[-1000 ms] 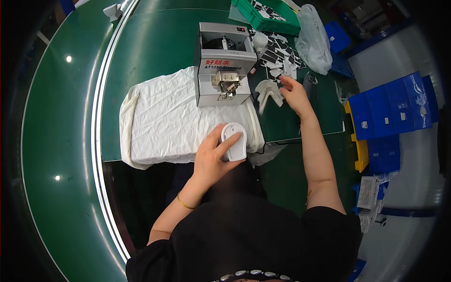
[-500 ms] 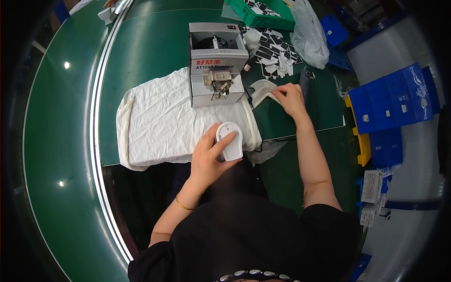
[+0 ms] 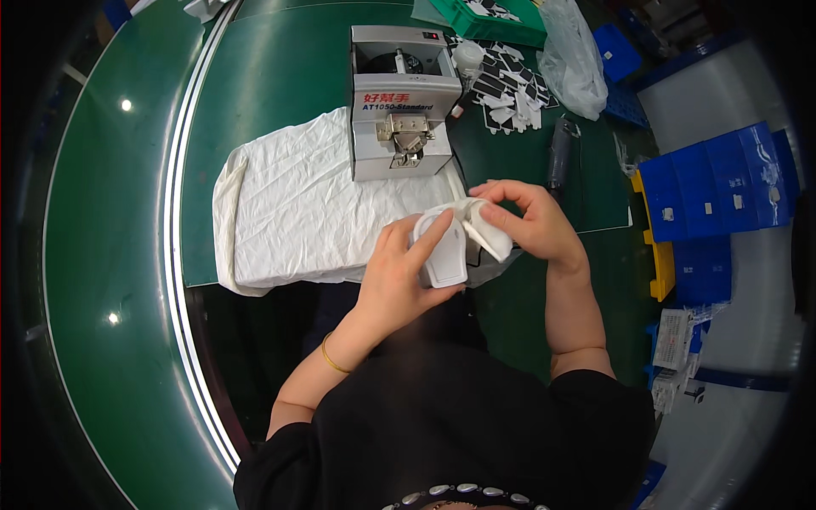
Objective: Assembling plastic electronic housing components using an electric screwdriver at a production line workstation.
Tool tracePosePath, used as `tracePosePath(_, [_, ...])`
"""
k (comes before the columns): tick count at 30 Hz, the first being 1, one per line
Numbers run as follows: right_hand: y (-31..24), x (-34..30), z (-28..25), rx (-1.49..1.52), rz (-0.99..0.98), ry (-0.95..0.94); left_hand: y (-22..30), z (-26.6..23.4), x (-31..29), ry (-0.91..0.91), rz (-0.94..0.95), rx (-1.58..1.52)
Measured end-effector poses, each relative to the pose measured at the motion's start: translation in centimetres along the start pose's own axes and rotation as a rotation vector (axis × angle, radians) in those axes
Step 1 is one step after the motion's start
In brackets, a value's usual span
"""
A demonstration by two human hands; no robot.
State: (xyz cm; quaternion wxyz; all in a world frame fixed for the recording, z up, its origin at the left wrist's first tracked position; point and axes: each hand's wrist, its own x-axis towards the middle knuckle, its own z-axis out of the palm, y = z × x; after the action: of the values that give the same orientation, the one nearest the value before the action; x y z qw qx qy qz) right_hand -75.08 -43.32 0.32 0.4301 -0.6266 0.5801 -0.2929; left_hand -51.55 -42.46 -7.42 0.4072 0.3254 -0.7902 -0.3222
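Note:
My left hand (image 3: 398,274) is closed around a white plastic housing (image 3: 446,262), rounded at its far end and squarer at the near end. Its index finger lies across the face of the part. Against the housing's right side, my right hand (image 3: 537,219) grips a folded white cloth (image 3: 491,231) between thumb and fingers. Both hands are close together over the table's front edge. Just beyond them stands a grey benchtop machine (image 3: 403,115) with a metal mechanism on its front. White fabric (image 3: 297,204) is spread on the table left of the machine and in front of it.
Behind the machine's right side are a white bottle (image 3: 467,58), a pile of black and white pieces (image 3: 512,95), a green crate (image 3: 501,27) and a clear plastic bag (image 3: 571,64). A dark electric screwdriver (image 3: 561,153) lies at right. Blue bins (image 3: 710,191) stand farther right.
My right hand has lifted the cloth off the table and brought it toward me, against the housing. My left hand has moved slightly right with the housing. The view has shifted a little.

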Motion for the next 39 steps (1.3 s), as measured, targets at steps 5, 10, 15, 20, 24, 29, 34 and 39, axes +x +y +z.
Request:
tracePosePath(5, [0.9, 0.0, 1.5, 0.154, -0.2, 0.019, -0.5, 0.8, 0.5, -0.117, 0.004, -0.166])
tracePosePath(10, [3.0, 0.0, 4.0, 0.212, -0.294, 0.186, -0.1, 1.5, 0.0, -0.12, -0.027, -0.303])
tracePosePath(15, [3.5, -0.8, 5.3, 0.263, -0.298, 0.201, -0.3, 1.3, -0.2, -0.185, -0.058, -0.43])
tracePosePath(20, [3.3, -1.0, 5.5, 0.529, -0.231, 0.116, 0.3, 0.5, -0.2, -0.368, -0.28, -0.812])
tracePosePath(24, [1.8, -1.1, 5.2, 0.376, -0.004, 0.14, 0.5, 0.1, 0.3, -0.339, -0.254, -0.686])
tracePosePath(29, [-1.9, -1.7, 6.1, -0.201, -0.215, 0.068, -0.9, 0.5, 0.3, -0.232, -0.127, -0.631])
tracePosePath(34, [-1.4, 5.5, -1.6, -0.738, -0.579, 0.66, 0.2, -1.7, -0.3, -0.126, -0.15, -0.393])
tracePosePath(39, [-0.7, 14.9, -7.3, -0.876, -0.599, 0.704, 0.2, -1.6, -1.1, 0.089, -0.011, -0.028])
